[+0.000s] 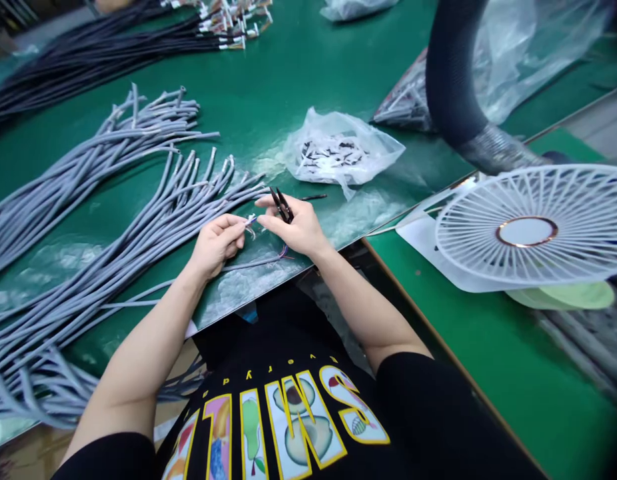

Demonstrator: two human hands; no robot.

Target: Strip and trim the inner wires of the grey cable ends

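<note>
Between the fingertips of my left hand [221,243] is the frayed end of a grey cable [250,221], where white strands and small coloured wires stick out. My right hand [296,227] pinches at the same wire end with thumb and finger. Tucked in that right hand is a pair of black snips [282,205], its blades pointing up and away from me. Another grey cable [253,264] lies below my hands, its thin coloured wires spread at the tip. A large bundle of grey cables [153,220] reaches toward my left hand.
Beyond my right hand sits a clear plastic bag [346,157] of small black and white pieces. To the right stand a white fan [538,227] and a thick black hose [453,80]. Black cables [113,53] with connectors lie at the back left of the green table [288,73].
</note>
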